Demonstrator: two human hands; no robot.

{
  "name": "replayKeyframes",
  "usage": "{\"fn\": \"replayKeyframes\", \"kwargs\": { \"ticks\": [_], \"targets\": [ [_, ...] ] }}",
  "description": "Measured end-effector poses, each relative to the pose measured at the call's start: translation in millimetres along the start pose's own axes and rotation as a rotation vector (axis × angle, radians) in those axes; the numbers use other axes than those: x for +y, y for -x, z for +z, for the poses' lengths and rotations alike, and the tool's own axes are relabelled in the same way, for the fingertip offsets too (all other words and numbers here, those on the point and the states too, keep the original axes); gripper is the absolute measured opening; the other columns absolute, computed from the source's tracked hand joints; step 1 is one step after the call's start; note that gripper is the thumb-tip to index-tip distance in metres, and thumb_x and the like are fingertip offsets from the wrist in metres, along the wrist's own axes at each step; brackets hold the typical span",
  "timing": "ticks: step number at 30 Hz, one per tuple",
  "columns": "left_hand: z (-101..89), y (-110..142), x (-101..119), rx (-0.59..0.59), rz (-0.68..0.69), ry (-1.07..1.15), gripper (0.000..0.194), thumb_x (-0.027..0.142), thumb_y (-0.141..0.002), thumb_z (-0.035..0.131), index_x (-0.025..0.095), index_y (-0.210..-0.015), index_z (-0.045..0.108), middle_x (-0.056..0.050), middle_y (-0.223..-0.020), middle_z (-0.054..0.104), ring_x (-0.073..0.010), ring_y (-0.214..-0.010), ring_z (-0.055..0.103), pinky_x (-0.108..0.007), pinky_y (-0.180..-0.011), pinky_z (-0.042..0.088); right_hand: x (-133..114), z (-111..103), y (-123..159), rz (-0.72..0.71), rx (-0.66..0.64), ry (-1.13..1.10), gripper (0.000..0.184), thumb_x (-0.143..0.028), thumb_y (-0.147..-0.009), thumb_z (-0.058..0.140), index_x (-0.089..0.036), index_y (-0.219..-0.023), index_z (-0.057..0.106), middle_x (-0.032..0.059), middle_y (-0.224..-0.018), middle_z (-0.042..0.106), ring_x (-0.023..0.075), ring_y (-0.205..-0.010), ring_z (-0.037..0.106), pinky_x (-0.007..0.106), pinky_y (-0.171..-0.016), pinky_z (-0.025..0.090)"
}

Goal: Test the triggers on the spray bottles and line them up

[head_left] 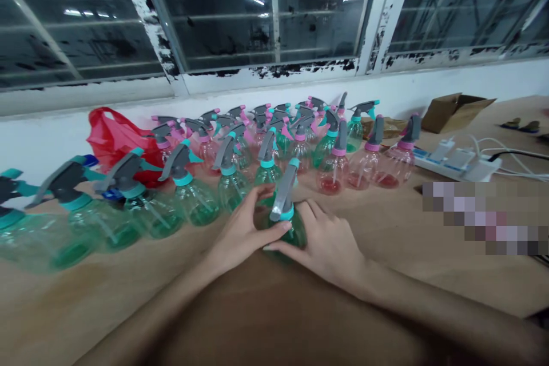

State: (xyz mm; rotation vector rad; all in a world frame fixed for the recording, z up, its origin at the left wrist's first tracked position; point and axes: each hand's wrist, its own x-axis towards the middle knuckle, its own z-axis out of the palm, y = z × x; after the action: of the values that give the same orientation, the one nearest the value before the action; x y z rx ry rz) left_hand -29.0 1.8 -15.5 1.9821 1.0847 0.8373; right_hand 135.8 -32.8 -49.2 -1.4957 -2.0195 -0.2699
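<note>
Because its body bulges, your left hand [243,230] and right hand [332,240] cup the bottle [285,213] from opposite sides, probably to steady it, fingers curled around it, over the table [386,231], just before the green row [196,203].

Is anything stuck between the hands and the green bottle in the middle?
Nothing that I can see. The left hand and right hand are cupped around the green spray bottle. Other spray bottles stand beyond.
</note>
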Motion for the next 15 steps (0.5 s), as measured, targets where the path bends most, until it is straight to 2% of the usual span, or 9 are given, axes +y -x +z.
{"fn": "replayKeyframes", "kwargs": {
  "ticks": [2,5,8,11,15],
  "targets": [
    [-0.9,7,7,-0.001,0.035,-0.007,0.062,0.037,-0.073,0.066,0.027,-0.126,0.035,-0.007,-0.126,0.049,-0.0244,-0.109,0.051,-0.043,-0.093,0.041,-12,0,3,-0.066,0.032,-0.034,0.063,-0.075,-0.071,0.035,-0.016,-0.079,0.053,0.0068,-0.074,0.060,0.0229,-0.073,0.059,0.029,-0.051,0.038],
    [-3.4,14,17,0.032,0.055,-0.007,0.062,0.036,-0.073,0.066,0.029,-0.127,0.035,-0.006,-0.124,0.052,-0.0245,-0.105,0.054,-0.042,-0.090,0.043,-26,6,5,-0.146,0.073,-0.046,0.062,-0.074,-0.071,0.037,-0.015,-0.078,0.056,0.0084,-0.075,0.061,0.0231,-0.075,0.057,0.034,-0.064,0.041],
    [-6.8,13,21,0.036,0.090,0.082,0.051,0.030,-0.076,0.063,0.026,-0.122,0.043,-0.005,-0.127,0.051,-0.0231,-0.110,0.052,-0.038,-0.093,0.042,-38,17,3,-0.197,0.133,-0.058,0.069,-0.074,-0.071,0.037,-0.011,-0.086,0.059,0.0118,-0.078,0.063,0.0246,-0.077,0.057,0.038,-0.072,0.040],
    [-10.1,8,18,0.077,0.109,0.181,0.039,0.027,-0.079,0.059,0.024,-0.116,0.050,-0.004,-0.122,0.056,-0.0214,-0.111,0.052,-0.036,-0.096,0.041,-45,29,-1,-0.229,0.180,-0.106,0.082,-0.075,-0.070,0.037,-0.002,-0.101,0.056,0.0183,-0.089,0.064,0.0283,-0.087,0.057,0.041,-0.079,0.040],
    [-14.1,5,8,0.126,0.092,0.180,0.032,0.019,-0.081,0.052,0.025,-0.112,0.054,-0.003,-0.106,0.063,-0.0202,-0.100,0.058,-0.039,-0.096,0.041,-40,36,-3,-0.308,0.092,-0.224,0.083,-0.074,-0.071,0.038,-0.002,-0.110,0.050,0.0209,-0.106,0.060,0.0304,-0.102,0.053,0.046,-0.092,0.036]
  ]
}}
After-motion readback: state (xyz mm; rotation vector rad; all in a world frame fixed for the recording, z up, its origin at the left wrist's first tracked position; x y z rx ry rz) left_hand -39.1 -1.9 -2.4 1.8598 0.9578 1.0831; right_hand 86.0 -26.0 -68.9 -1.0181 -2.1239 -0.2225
